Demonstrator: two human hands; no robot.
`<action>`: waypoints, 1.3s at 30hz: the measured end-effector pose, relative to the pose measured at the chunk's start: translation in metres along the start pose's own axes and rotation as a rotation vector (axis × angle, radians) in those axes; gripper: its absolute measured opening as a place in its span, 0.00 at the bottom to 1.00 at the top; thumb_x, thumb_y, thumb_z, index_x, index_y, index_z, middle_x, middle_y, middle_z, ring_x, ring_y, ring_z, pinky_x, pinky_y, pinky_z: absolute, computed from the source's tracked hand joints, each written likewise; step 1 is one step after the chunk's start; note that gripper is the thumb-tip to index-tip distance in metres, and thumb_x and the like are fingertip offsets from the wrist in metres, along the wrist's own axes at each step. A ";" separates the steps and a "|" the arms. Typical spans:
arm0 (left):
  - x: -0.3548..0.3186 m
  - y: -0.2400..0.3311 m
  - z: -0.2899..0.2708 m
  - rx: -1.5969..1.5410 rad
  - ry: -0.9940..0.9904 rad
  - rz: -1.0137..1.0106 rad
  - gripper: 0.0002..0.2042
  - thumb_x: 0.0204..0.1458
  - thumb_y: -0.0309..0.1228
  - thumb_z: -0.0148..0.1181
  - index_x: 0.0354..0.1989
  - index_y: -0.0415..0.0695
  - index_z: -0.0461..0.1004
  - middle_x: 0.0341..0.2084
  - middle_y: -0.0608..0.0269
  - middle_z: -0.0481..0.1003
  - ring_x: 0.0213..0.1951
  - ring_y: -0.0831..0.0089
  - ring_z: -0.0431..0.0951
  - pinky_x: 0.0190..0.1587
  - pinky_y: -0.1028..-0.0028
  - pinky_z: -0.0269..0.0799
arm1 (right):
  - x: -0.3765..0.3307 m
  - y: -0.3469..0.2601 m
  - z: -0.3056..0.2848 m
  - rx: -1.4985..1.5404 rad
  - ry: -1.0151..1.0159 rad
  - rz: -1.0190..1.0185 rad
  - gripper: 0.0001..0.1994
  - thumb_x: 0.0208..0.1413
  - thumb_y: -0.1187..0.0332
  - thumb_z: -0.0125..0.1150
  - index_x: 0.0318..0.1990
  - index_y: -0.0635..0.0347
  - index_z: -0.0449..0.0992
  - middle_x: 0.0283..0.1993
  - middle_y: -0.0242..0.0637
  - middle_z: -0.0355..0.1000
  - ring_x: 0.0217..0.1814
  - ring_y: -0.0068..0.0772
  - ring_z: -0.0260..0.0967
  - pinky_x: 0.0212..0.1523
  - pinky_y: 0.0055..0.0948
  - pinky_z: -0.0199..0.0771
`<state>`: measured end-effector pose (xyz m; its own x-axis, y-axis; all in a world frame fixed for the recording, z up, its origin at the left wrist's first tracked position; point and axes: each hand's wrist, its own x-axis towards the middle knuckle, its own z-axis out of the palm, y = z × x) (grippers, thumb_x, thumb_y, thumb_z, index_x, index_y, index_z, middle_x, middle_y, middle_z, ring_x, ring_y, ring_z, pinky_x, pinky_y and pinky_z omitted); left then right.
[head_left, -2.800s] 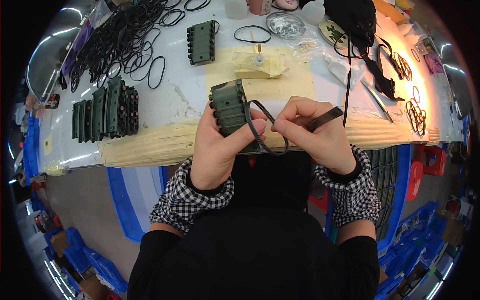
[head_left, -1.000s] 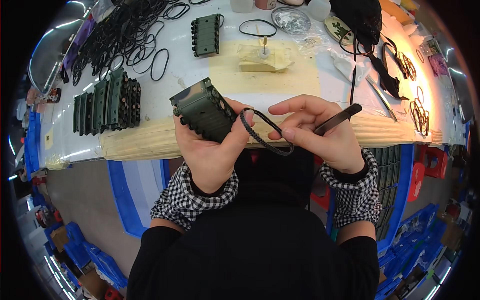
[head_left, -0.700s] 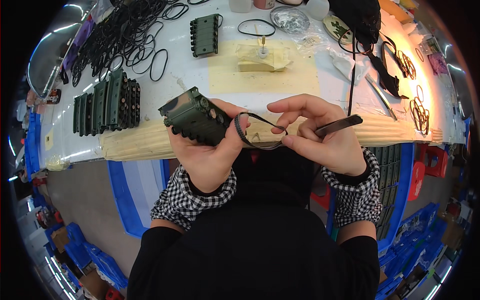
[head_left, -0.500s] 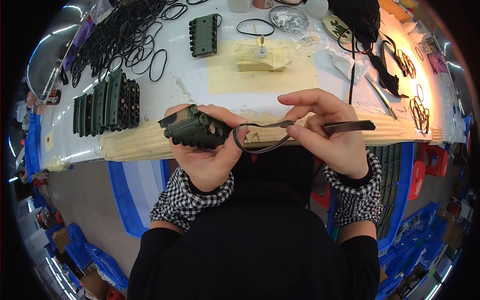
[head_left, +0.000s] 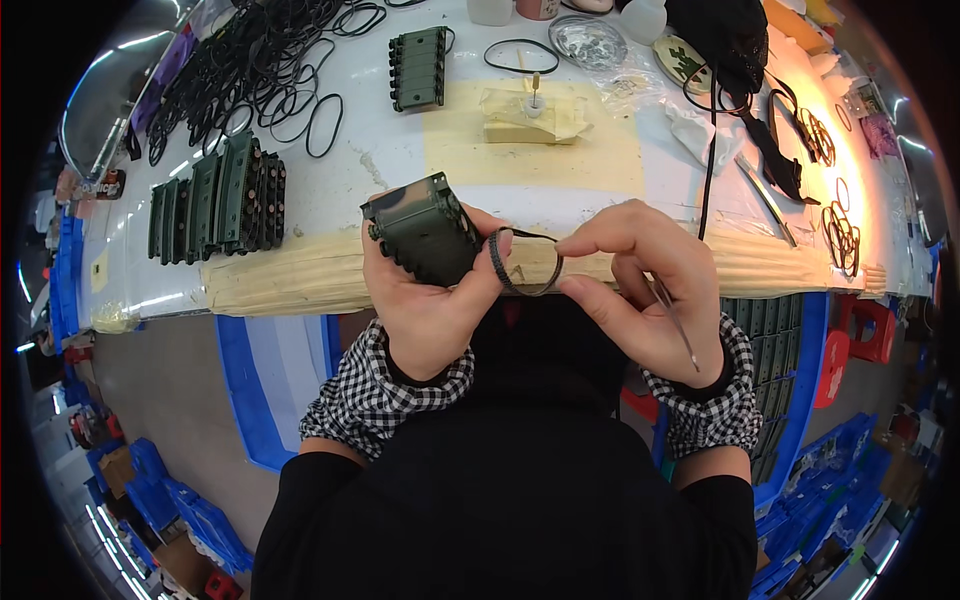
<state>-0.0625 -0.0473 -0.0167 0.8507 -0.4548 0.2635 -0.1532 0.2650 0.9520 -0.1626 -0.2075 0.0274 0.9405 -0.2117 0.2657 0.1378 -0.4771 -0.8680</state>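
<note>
Now the right hand [head_left: 650,275] is closer to the left hand [head_left: 425,320], and the ribbed black band [head_left: 501,266] between them forms a smaller loop than half a second ago. The dark metal tool [head_left: 675,325] has swung to slant toward the right wrist, apparently freeing thumb and forefinger to work the band. They nearly meet around its right end; how firmly, I cannot tell. The left hand grips the green hull [head_left: 430,235], thumb against the band, above the padded near edge of the table [head_left: 330,190]. Green parts [head_left: 215,205] stand near the left corner; the taped block [head_left: 525,133] sits farther in, leaving room around the hands.
</note>
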 end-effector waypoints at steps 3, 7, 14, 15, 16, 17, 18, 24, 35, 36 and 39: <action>-0.001 0.000 0.006 0.045 0.043 -0.013 0.12 0.46 0.16 0.63 0.37 0.36 0.67 0.30 0.61 0.75 0.30 0.78 0.76 0.34 0.80 0.73 | -0.003 -0.003 0.009 0.018 -0.021 0.022 0.11 0.44 0.73 0.70 0.36 0.61 0.75 0.27 0.30 0.72 0.14 0.17 0.51 0.19 0.17 0.57; -0.003 -0.008 0.007 0.118 0.016 0.079 0.23 0.44 0.14 0.62 0.46 0.37 0.57 0.33 0.60 0.75 0.36 0.77 0.77 0.39 0.78 0.75 | -0.005 0.004 0.019 0.153 -0.052 0.132 0.11 0.47 0.77 0.67 0.38 0.63 0.73 0.27 0.28 0.71 0.11 0.11 0.46 0.16 0.10 0.54; -0.003 -0.008 0.002 0.197 0.011 0.073 0.23 0.42 0.15 0.63 0.46 0.38 0.60 0.33 0.61 0.74 0.37 0.78 0.77 0.40 0.79 0.75 | -0.002 0.004 0.017 0.180 0.066 0.154 0.13 0.47 0.80 0.63 0.42 0.62 0.75 0.24 0.29 0.68 0.13 0.11 0.47 0.19 0.15 0.52; -0.004 -0.007 0.002 0.205 -0.003 0.056 0.23 0.42 0.15 0.64 0.46 0.38 0.60 0.33 0.61 0.74 0.36 0.78 0.77 0.39 0.79 0.75 | -0.001 0.005 0.014 0.101 0.082 0.100 0.14 0.47 0.80 0.63 0.43 0.61 0.76 0.24 0.29 0.67 0.14 0.11 0.48 0.19 0.16 0.52; -0.004 -0.005 0.003 0.213 -0.017 0.040 0.23 0.42 0.16 0.64 0.46 0.38 0.60 0.33 0.61 0.75 0.36 0.79 0.77 0.39 0.79 0.75 | -0.001 0.007 0.013 0.018 0.103 0.047 0.13 0.46 0.78 0.64 0.42 0.60 0.78 0.25 0.29 0.68 0.15 0.13 0.50 0.18 0.17 0.51; -0.004 -0.003 0.004 0.221 -0.031 0.023 0.23 0.42 0.16 0.64 0.46 0.38 0.60 0.34 0.61 0.75 0.36 0.79 0.77 0.39 0.79 0.75 | 0.000 0.009 0.012 -0.045 0.134 -0.006 0.11 0.47 0.78 0.64 0.40 0.61 0.78 0.24 0.29 0.68 0.15 0.14 0.51 0.18 0.17 0.51; -0.005 -0.002 0.004 0.186 -0.043 -0.013 0.23 0.42 0.16 0.64 0.47 0.38 0.60 0.34 0.61 0.75 0.35 0.79 0.77 0.38 0.79 0.75 | 0.001 0.011 0.012 -0.105 0.163 -0.063 0.09 0.47 0.77 0.64 0.38 0.61 0.79 0.24 0.29 0.68 0.15 0.14 0.52 0.18 0.17 0.51; 0.003 0.005 0.001 -0.238 -0.190 -0.440 0.20 0.46 0.18 0.62 0.47 0.37 0.62 0.32 0.60 0.74 0.32 0.78 0.76 0.34 0.78 0.74 | -0.004 0.018 0.009 0.129 0.140 0.219 0.03 0.52 0.73 0.63 0.31 0.63 0.78 0.22 0.27 0.68 0.21 0.14 0.59 0.22 0.18 0.58; 0.012 0.001 -0.012 -0.701 -0.253 -0.794 0.10 0.50 0.24 0.61 0.38 0.37 0.68 0.29 0.58 0.75 0.27 0.75 0.76 0.32 0.76 0.75 | -0.001 0.022 0.005 0.604 -0.033 0.452 0.07 0.58 0.71 0.58 0.36 0.67 0.77 0.28 0.27 0.71 0.31 0.14 0.65 0.33 0.15 0.65; 0.011 0.002 -0.011 -0.674 -0.255 -0.780 0.10 0.50 0.24 0.61 0.38 0.37 0.68 0.28 0.58 0.75 0.28 0.75 0.76 0.32 0.75 0.75 | 0.000 0.021 0.008 0.590 -0.011 0.427 0.06 0.57 0.72 0.58 0.36 0.66 0.77 0.28 0.27 0.71 0.29 0.14 0.64 0.31 0.16 0.64; 0.012 0.004 -0.010 -0.603 -0.272 -0.752 0.11 0.50 0.24 0.62 0.39 0.37 0.68 0.29 0.58 0.75 0.28 0.75 0.76 0.33 0.75 0.76 | -0.004 0.027 0.012 0.348 0.010 0.288 0.04 0.53 0.75 0.61 0.36 0.65 0.77 0.27 0.28 0.71 0.24 0.13 0.60 0.23 0.16 0.59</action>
<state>-0.0482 -0.0434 -0.0112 0.4659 -0.8406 -0.2761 0.7224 0.1812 0.6674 -0.1592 -0.2088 -0.0020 0.9529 -0.3031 -0.0049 -0.0313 -0.0823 -0.9961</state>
